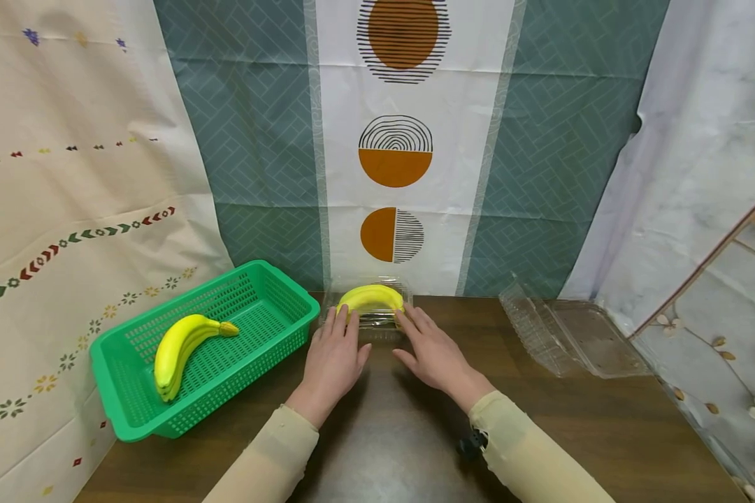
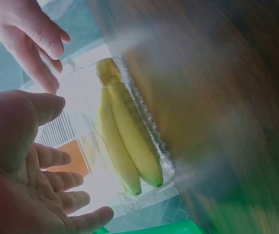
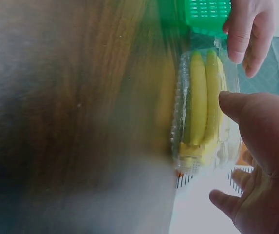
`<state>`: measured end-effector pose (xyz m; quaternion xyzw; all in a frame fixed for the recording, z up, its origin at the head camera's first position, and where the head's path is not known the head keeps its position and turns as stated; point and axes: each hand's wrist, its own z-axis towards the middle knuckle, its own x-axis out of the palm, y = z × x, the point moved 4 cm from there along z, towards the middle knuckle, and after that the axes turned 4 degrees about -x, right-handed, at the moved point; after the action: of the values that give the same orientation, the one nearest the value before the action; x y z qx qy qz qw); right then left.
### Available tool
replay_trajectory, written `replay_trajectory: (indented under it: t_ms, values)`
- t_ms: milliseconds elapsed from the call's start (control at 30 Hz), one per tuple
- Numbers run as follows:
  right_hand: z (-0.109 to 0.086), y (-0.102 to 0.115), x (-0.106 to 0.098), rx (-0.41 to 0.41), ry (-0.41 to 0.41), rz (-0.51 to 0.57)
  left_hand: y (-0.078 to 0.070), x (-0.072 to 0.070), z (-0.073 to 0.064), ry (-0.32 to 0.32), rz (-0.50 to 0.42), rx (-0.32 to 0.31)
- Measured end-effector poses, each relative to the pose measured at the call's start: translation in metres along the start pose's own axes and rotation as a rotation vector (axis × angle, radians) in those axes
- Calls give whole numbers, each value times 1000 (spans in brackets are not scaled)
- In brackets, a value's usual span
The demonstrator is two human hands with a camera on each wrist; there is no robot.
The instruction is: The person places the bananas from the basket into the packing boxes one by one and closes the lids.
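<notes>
The largest thing is the hanging cloth [image 1: 264, 140], teal and white with brown round figures, and it stands behind the green basket. Next comes the dark wooden table [image 1: 384, 461], which lies under the basket and extends far to its right. The green basket [image 1: 245, 374] itself is of plastic with many small holes, and it stands at an angle. Well apart to the right of the basket there is an opened clear container [image 1: 594, 335], its one half raised and its other half lying flat. The clear box [image 2: 151, 124] is smaller and is placed just beside the basket, at its right end, near the cloth; whether its lid is fully closed, I cannot tell. The left hand [image 1: 335, 356] is in front of this box, on the side nearer to the basket, and the right hand [image 1: 437, 356] is on the side farther from it. The fingers of both hands are rather straight, with the thumbs held apart, and they grip nothing; I cannot tell whether the fingertips touch the box. Inside the basket rests one yellow banana bunch [image 1: 182, 353]. The boxed bananas [image 1: 371, 297], also yellow, lie inside the clear box, their tips toward the basket and their stem away from it.
</notes>
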<state>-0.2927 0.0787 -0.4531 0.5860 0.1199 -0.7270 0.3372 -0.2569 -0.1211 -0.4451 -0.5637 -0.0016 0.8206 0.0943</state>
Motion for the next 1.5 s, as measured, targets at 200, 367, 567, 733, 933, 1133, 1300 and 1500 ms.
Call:
replay_trajectory:
  t_ms: [200, 367, 567, 733, 933, 1133, 1300, 1500]
  values:
    - [-11, -1, -4, -6, -22, -5, -4, -2, -3, -22, -2, 9]
    - [-20, -2, -8, 30, -19, -14, -7, -5, -5, -36, -11, 14]
    - [-33, -2, -13, 58, -15, -30, -11, -8, -8, -31, -18, 12]
    - [-44, -3, -19, 53, -39, -43, -16, -11, -9, -25, -33, 15]
    - [-56, -3, -26, 33, -60, -55, -24, -13, -10, -39, -54, 34]
    - [-67, -3, -34, 43, -95, -53, -31, -13, -9, -37, -76, 46]
    - [-76, -7, -38, 51, -98, -67, -38, -14, -10, -25, -95, 85]
    - [-87, -12, -44, 52, -101, -83, -45, -15, -12, -8, -127, 129]
